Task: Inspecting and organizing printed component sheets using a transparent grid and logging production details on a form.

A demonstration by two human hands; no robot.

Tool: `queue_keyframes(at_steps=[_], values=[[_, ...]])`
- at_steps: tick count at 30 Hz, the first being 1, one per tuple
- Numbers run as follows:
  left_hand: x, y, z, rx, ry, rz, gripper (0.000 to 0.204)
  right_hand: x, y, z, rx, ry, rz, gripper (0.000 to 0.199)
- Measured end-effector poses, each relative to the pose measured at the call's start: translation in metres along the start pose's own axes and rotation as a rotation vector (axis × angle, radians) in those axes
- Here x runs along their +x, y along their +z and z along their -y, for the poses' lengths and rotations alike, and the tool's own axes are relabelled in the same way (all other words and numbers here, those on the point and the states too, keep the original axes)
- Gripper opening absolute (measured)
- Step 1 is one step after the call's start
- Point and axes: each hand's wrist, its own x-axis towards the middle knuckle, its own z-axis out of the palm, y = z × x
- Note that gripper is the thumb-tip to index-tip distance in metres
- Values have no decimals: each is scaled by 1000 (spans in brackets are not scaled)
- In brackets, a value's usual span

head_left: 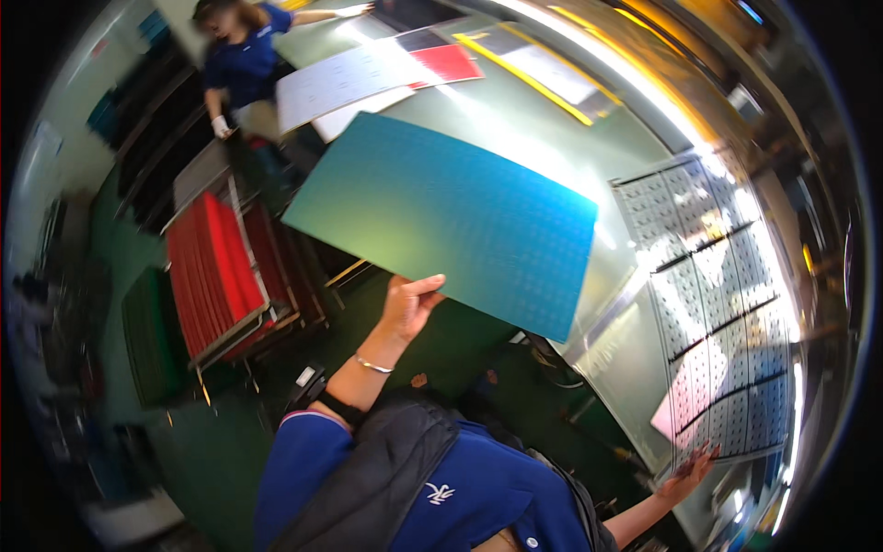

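A large rectangular blue-green sheet (451, 216) is held up in front of me over the table's near edge. My left hand (414, 304) grips it at the middle of its near long edge, with the thumb on top and the other fingers underneath. Far to the lower right, my right hand (685, 474) has its fingers stretched out at the near edge of a grey sheet with rows of dots and dark lines (727, 322). Whether those fingers touch that sheet is hard to make out. A pink piece (688, 391) shows at the dotted sheet's left side.
On the pale table (612, 368) lie white printed sheets (345, 83), a red sheet (446, 64) and a yellow-edged frame (543, 72). At left stands a rack of red panels (212, 276), beside green panels (152, 336). A co-worker (244, 55) with white gloves stands at the far left.
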Motion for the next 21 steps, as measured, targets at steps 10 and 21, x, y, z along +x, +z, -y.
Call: queue_keyframes(at_steps=[10,21], values=[[-12,16,-7,-52,12,29,29,34,42,-15,244,194,156,50],[-69,-29,-40,-146,153,-130,24,62,140,-26,276,215,442,49]])
